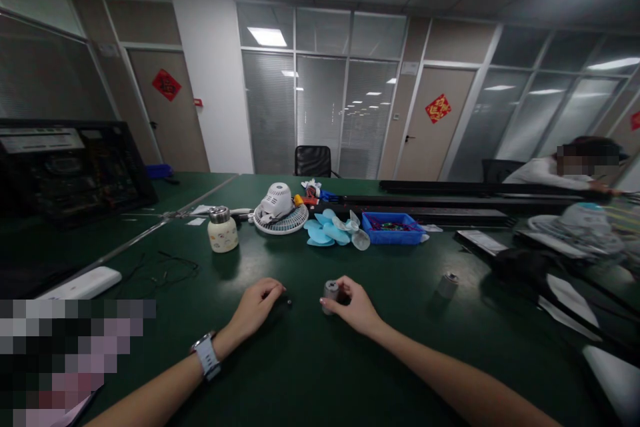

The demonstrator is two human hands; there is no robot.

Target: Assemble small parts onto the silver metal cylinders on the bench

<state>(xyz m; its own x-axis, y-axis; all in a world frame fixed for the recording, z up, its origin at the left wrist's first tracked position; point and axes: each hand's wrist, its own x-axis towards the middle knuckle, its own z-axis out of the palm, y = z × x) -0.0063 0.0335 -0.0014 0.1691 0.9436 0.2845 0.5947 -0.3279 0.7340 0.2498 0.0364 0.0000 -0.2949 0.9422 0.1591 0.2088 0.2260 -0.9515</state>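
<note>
My right hand is wrapped round a small grey metal cylinder that stands upright at the middle of the green table, a hole visible in its top. To its left, my left hand is closed, thumb and forefinger together; what they hold, if anything, is too small to make out. Just beyond those fingertips lies a tiny metallic piece. A second metal cylinder stands farther right, apart from both hands.
Ahead are a cream jar, a white fan, light-blue fan blades and a blue tray of small parts. Thin cables lie left. Long black bars run behind. Another person leans on the table at right.
</note>
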